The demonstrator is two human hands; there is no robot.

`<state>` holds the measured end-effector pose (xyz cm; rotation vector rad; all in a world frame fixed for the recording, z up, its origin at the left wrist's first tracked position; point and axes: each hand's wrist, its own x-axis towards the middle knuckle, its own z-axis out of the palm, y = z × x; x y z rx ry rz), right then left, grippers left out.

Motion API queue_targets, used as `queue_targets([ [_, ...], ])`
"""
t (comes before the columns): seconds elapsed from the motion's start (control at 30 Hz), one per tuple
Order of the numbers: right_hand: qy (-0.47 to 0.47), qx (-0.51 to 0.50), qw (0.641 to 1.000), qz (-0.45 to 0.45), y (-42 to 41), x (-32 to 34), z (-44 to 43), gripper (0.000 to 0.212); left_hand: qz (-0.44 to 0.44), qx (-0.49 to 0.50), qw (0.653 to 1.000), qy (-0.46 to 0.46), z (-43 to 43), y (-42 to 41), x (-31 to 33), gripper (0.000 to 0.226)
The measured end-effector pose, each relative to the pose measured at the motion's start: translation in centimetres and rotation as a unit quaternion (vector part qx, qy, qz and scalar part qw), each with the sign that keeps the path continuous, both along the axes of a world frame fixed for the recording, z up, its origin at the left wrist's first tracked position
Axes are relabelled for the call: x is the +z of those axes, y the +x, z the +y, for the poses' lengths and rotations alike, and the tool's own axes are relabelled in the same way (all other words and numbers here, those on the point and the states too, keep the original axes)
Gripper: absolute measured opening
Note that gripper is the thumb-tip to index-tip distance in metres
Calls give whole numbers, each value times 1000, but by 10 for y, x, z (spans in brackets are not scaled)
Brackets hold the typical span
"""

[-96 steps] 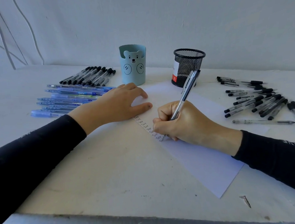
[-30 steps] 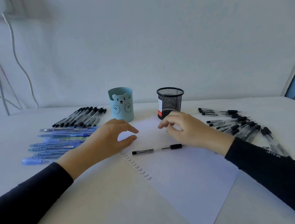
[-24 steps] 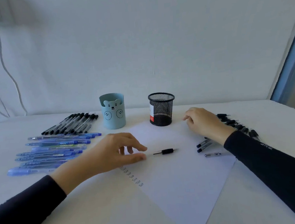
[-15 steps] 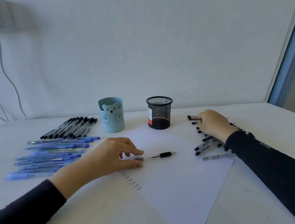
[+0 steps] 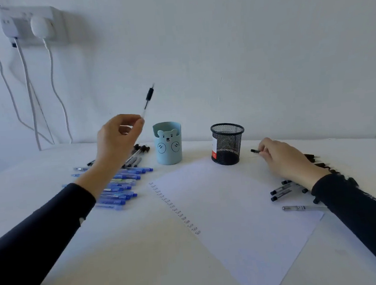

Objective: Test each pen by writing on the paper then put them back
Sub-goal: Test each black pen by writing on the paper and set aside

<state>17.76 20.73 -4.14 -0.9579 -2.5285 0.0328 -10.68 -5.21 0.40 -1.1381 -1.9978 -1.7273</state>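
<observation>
- The pen (image 5: 148, 98) is up in the air, pinched by its lower end in the left hand (image 5: 119, 136). It slants up and to the right, black grip near the top, a bit left of and above the bear cup (image 5: 168, 144).
- The right hand (image 5: 282, 157) sits low on the tabletop (image 5: 102, 261), fingers curled round a second pen (image 5: 255, 151) whose black end pokes out to the left.
- The paper (image 5: 244, 216) lies flat at an angle between the arms, with a column of tiny "Test" scribbles (image 5: 176, 208) down its left edge.
- Blue pens (image 5: 120, 186) are lined up left of the paper, with black pens (image 5: 136, 155) behind them, partly hidden by the arm.
- More black-capped pens (image 5: 282, 191) lie by the right wrist, plus a silvery one (image 5: 300, 207) at the paper's right edge.
- A mesh cup (image 5: 227, 143) stands right of the bear cup, both just behind the paper.
</observation>
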Motion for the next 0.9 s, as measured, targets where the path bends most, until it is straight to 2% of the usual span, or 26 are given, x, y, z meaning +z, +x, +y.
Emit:
queue_targets([
  [0.07,14,39,999,26,-9,6,-18,13,-21,38,998,-35,2,-17,-2,13],
  [0.17,4,55,998,20,-19,19,-50,16,10,68,985,-161,10,-37,-16,12],
  [0.27,-84,93,992,29,-21,26,-85,24,83,78,946,-303,20,-46,-32,14],
  [0.37,-174,142,971,88,-22,30,-111,47,164,107,901,-388,27,-44,-38,17],
  [0.47,-228,182,948,126,-24,30,-124,42,196,133,874,-423,30,-43,-38,20],
  [0.57,-268,228,924,147,-26,30,-128,35,200,152,865,-434,31,-42,-38,21],
  [0.7,-304,256,911,107,-24,35,-127,53,200,151,863,-439,31,-42,-36,24],
  [0.8,-290,253,908,165,-26,40,-133,25,218,113,862,-443,30,-44,-38,22],
  [0.83,-313,255,897,182,-26,43,-136,25,220,103,865,-440,30,-44,-40,20],
  [0.9,-418,266,847,193,-27,44,-142,39,208,97,874,-429,29,-44,-41,18],
])
